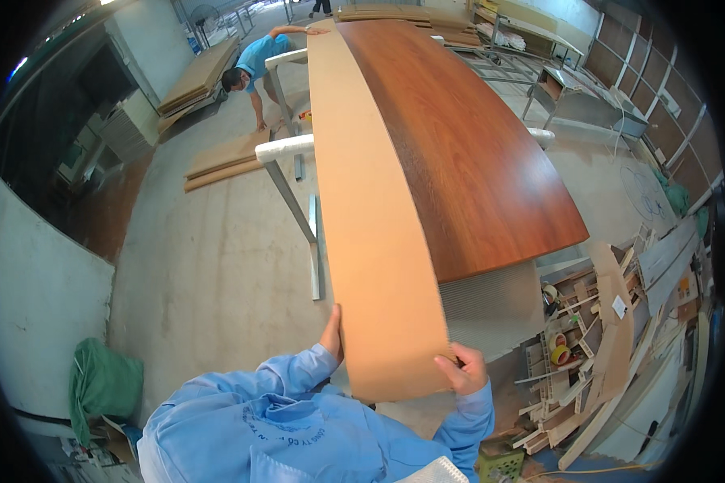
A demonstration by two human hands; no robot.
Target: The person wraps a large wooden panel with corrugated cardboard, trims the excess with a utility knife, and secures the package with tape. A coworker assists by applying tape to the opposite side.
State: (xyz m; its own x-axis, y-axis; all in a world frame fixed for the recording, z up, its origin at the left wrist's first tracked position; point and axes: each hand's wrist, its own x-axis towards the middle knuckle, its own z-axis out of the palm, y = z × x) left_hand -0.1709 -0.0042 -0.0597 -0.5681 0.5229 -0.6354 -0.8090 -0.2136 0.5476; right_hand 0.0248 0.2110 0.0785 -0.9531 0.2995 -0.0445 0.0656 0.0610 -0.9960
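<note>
In the head view, a long pale-brown board (pixel 370 225) runs away from the person, its near end held at chest height and its far end reaching a co-worker in a blue shirt (pixel 258 60) who bends over beside it. The left hand (pixel 333 336) presses flat against the board's left edge near the close corner, fingers extended along the side rather than curled — a loose, open-palmed hold. The right hand (pixel 464 369) clamps the board's right near corner, fingers wrapped over the edge and the thumb on top, closed tightly on it. Just right of the board, touching its long edge, lies a reddish wood-grain panel (pixel 467 153), resting on a white metal frame (pixel 286 157) — the frame's legs show left of the board. Right of the board's near end sits a heap of offcut strips and tape rolls (pixel 588 354); left of it, a green sack (pixel 101 382) on the concrete floor (pixel 217 258)
</note>
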